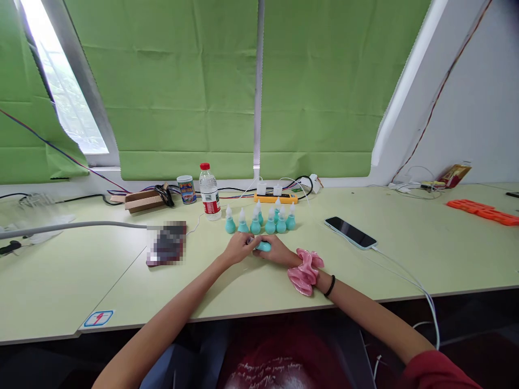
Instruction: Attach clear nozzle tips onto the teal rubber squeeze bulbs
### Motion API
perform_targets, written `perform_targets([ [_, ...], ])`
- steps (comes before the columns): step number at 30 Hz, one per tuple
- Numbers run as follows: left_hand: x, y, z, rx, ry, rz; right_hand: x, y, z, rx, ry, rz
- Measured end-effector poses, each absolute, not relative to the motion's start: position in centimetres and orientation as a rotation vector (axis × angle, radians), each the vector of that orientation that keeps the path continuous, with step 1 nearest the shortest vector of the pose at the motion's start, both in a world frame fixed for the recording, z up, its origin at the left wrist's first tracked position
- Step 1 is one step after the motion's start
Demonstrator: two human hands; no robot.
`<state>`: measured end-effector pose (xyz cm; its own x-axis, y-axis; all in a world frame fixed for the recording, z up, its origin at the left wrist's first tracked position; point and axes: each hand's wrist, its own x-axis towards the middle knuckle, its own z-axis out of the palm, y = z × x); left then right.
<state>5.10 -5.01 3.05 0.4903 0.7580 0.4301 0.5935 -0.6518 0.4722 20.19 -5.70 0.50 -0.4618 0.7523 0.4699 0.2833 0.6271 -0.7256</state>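
Observation:
My right hand [279,252], with a pink scrunchie [305,272] at its wrist, is closed around a teal bulb syringe [264,246] lying on its side just above the table. My left hand [235,248] meets it from the left, fingers closed at the tip end, which is mostly hidden by the fingers. Just beyond both hands stand several more teal bulb syringes [270,225], upright in a loose group, each with a clear pointed tip.
Behind the group are a red-capped bottle [210,194], a can [186,189] and a yellow power strip [275,199]. A phone [351,232] on a cable lies to the right. A blurred-out dark object [166,246] lies left; orange plastic pieces [482,210] lie far right.

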Motion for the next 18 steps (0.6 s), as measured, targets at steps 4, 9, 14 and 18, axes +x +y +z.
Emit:
perform_targets([
  [4, 5.2, -5.4, 3.5, 2.388, 1.003, 0.872, 19.9, -6.1, 0.6, -0.836, -2.008, 0.504],
  [9, 5.3, -5.5, 3.9, 2.127, 0.854, 0.915, 19.4, -6.4, 0.7, -0.823, -1.937, 0.402],
  [14, 5.3, -5.1, 4.1, 1.888, 0.769, 0.852, 18.9, -7.3, 1.1, -0.797, -1.892, 0.472],
  [18, 3.8, -4.2, 5.4, 1.733, 0.905, 1.007, 19.5, -7.6, 1.9, -0.84, -1.785, 0.413],
])
